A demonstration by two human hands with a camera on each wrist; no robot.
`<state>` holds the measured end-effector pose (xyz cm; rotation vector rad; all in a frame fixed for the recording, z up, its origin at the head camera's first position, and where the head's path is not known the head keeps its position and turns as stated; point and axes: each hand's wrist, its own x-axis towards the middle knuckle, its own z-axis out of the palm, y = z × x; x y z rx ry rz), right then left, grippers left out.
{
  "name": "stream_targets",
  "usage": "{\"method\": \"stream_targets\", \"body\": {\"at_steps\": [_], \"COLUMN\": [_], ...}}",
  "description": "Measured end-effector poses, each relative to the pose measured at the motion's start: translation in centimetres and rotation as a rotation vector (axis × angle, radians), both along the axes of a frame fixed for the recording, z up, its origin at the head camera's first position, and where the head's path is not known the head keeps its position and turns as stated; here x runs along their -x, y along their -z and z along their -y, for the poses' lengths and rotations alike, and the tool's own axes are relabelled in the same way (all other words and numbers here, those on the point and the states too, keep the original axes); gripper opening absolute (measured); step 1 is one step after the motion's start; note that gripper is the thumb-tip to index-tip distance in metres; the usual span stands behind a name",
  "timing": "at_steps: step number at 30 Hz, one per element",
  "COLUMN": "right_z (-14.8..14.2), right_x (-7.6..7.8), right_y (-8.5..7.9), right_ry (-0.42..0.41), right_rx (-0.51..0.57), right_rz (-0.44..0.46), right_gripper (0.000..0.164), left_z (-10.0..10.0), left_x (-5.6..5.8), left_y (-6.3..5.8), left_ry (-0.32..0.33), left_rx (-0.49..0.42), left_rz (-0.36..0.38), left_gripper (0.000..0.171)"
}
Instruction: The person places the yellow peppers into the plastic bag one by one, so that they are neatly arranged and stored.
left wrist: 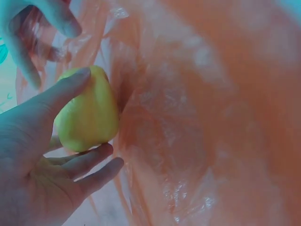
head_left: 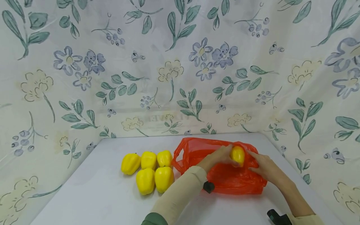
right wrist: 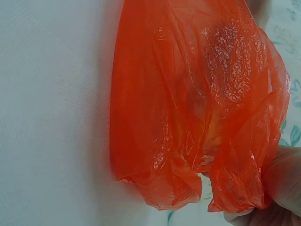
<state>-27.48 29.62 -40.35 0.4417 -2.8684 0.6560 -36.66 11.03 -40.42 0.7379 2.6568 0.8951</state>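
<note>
Visibly 6 peppers (head_left: pixel 237 155); 1 bag (head_left: pixel 233 181)

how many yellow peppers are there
6. On the table: back-left pepper, back-middle pepper, back-right pepper, front-left pepper, front-right pepper. The sixth pepper is in the left hand, at the red bag; the bag could hide others.

Head view faces forward and down; close wrist views seemingly share the bag (head_left: pixel 234 182).

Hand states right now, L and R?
Left hand: closed, holding a yellow bell pepper between thumb and fingers.
Right hand: closed, pinching the edge of the red plastic bag.
</note>
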Motion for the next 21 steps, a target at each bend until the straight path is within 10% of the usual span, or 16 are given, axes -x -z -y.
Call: {"method": "stream_targets", "body": {"at_steps": [8,14,21], "right_z": [0.7,0.7,0.7], "right_x": [-0.2,-0.2,-0.2], "right_y": [-0.3,-0.3,0.1], "right_ry": [0.009,0.010,0.016], "right_rx": [0.007,-0.005,-0.026], "right_rz": [0.010,0.014,-0.014], "right_gripper": [0.072,0.071,0.069], "left_z": [0.6,2.5,4.9], "left_x": [-0.4,-1.0,-1.7], "left_y": [0.5,-0.9,-2.1], "left_ry": [-0.026,0.077,0.171], "left_rx": [0.098,0.150,0.467], "left_rz": [0.001,-0.006,0.091], "left_gripper": [0.092,0.087,0.084]}}
